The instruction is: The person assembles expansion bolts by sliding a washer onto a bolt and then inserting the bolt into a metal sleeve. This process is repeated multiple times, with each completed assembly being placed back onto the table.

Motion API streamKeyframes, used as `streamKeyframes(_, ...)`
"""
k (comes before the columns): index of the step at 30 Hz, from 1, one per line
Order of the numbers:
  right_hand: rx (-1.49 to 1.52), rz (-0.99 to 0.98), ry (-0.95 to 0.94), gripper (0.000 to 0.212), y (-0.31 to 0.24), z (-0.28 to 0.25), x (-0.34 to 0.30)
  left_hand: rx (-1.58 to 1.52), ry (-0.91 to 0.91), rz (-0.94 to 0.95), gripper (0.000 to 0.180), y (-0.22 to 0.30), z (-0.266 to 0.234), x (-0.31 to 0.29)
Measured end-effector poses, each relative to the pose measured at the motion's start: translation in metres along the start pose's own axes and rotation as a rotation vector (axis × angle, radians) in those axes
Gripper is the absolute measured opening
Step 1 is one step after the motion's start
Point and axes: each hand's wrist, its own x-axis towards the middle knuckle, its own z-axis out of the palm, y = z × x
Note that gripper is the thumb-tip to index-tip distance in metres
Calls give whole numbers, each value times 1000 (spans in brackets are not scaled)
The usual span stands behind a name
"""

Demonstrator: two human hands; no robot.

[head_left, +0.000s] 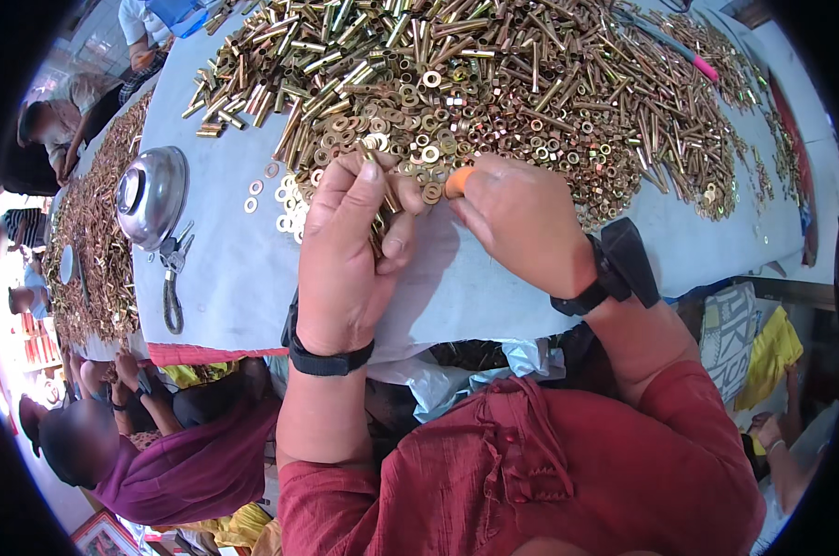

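Observation:
My left hand (pixel 345 241) is closed around a few brass-coloured metal bolts (pixel 382 221), with its thumb laid along the top. How many it holds is hidden by the fingers. To its right, my right hand (pixel 521 208) has its fingers curled together, and an orange finger cover (pixel 458 182) sits on one fingertip. That fingertip is right beside a flat washer (pixel 431 193); whether the hand pinches anything cannot be made out. Just beyond both hands lie loose washers (pixel 290 206) and a heap of hex nuts (pixel 554 144).
Long metal sleeves (pixel 280 46) and bolts (pixel 660 120) pile up along the far side of the cloth-covered table (pixel 229 269). A steel bowl (pixel 164 190) and keys (pixel 173 255) on a dark strap lie at left. Other people work at another heaped table (pixel 90 269).

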Motion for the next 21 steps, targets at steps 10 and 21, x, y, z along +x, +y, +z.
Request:
streamKeyframes(10,25,-22,-51,16,2,-13,-3,604,-26,21,11,2,-5,0)
streamKeyframes(21,134,-57,115,15,13,-4,-2,915,-80,89,7,-6,-8,1)
